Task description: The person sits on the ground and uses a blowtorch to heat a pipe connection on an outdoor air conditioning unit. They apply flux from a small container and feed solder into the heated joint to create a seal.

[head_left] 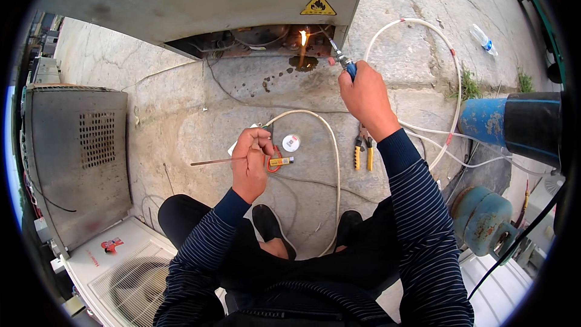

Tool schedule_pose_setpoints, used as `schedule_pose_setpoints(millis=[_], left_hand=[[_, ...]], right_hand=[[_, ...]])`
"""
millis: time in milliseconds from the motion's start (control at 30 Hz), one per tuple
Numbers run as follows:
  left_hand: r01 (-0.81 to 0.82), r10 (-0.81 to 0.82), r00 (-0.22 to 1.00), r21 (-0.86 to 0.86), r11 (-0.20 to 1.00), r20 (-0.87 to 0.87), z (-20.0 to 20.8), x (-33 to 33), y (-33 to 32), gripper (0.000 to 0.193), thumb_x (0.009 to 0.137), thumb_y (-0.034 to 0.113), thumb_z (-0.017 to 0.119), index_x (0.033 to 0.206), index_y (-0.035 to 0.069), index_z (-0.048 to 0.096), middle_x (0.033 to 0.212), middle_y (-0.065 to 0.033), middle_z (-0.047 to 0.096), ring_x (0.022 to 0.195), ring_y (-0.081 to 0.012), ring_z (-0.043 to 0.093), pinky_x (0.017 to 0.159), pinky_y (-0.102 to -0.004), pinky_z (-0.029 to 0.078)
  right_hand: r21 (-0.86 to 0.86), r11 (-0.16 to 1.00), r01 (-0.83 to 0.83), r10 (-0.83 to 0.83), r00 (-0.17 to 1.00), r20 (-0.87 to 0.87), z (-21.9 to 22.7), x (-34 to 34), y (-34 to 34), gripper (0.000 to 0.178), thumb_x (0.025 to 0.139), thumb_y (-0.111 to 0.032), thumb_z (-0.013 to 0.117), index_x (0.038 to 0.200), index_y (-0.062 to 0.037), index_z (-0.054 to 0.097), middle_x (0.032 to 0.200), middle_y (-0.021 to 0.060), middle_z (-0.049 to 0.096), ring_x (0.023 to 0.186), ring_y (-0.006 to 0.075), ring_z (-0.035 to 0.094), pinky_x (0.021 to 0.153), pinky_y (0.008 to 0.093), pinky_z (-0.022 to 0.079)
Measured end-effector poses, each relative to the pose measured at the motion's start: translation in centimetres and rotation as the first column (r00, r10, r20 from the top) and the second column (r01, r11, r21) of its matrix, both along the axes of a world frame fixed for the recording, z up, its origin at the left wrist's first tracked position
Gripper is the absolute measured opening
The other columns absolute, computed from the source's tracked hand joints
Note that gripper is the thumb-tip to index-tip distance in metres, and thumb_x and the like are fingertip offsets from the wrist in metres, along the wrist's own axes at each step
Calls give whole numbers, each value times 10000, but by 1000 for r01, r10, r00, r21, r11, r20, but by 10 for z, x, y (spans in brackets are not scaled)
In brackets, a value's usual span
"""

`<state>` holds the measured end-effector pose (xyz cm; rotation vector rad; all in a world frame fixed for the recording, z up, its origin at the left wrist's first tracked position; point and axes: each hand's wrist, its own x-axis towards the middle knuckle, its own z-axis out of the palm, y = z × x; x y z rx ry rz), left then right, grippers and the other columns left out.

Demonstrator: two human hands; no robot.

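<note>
My right hand (369, 97) is wrapped round the blue handle of a gas torch (343, 59). The torch's thin metal tube points into the low opening of a large grey metal cabinet (230, 0). Inside that opening burns an orange flame (303, 37), with pipes around it partly in shadow. Lower and to the left, my left hand (249, 166) is closed on a thin copper-coloured rod (212, 162), which sticks out leftward. Beneath it on the concrete lie a small yellow item (282, 161) with a red loop and a round white disc (291, 143).
Yellow-handled pliers (363, 152) lie between my hands. A pale hose (454, 72) loops at the right near a blue-and-black cylinder (508, 124) and a teal tank (482, 218). A grey vented box (78, 157) and a white fan unit (121, 260) stand left. Wires cross the ground.
</note>
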<state>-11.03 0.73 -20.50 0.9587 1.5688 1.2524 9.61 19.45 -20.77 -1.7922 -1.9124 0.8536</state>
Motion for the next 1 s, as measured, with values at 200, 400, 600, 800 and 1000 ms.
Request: schedule_pose_setpoints(millis=[200, 400, 600, 800, 1000], left_hand=[[293, -294, 728, -107, 950, -620, -37, -14, 10, 405, 890, 75, 608, 1288, 9, 576, 998, -119, 560, 761, -241, 612, 727, -349, 517], [277, -466, 582, -376, 884, -666, -87, 0, 0, 685, 784, 218, 822, 1376, 25, 537, 1254, -168, 563, 1038, -337, 645, 855, -406, 545], [278, -441, 584, -343, 897, -682, -116, 7, -3, 628, 778, 229, 830, 1309, 13, 572, 1240, -174, 607, 987, -325, 668, 841, -396, 547], [158, -163, 710, -71, 985, -685, -49, 9, 18, 546, 781, 136, 831, 1243, -28, 591, 1177, -163, 599, 977, -280, 672, 842, -362, 559], [93, -66, 952, 76, 993, -299, 23, -18, 37, 539, 813, -32, 789, 1281, -70, 524, 1192, -129, 544, 1089, -238, 657, 876, -333, 583]], right_hand=[[-5, 1000, 8, -8, 999, -40, -2, 1, 0, 290, 899, -197, 573, 883, 92, 581, 808, 343, 651, 799, 518, 642, 734, 563, 511], [-52, 999, 1, -4, 998, -63, 1, -2, -2, 282, 887, -188, 582, 886, 94, 582, 832, 350, 651, 825, 518, 642, 754, 564, 505], [-62, 998, 0, -5, 998, -68, 0, 1, -4, 282, 871, -180, 590, 894, 100, 585, 840, 352, 650, 847, 523, 639, 778, 558, 502], [-159, 987, -35, 15, 992, -125, -8, 1, -7, 315, 869, -224, 616, 843, 90, 603, 807, 318, 648, 822, 466, 651, 766, 516, 502], [-331, 934, -134, 45, 964, -262, -3, -9, -17, 417, 928, -345, 645, 818, 56, 625, 716, 176, 668, 610, 234, 615, 611, 406, 490]])
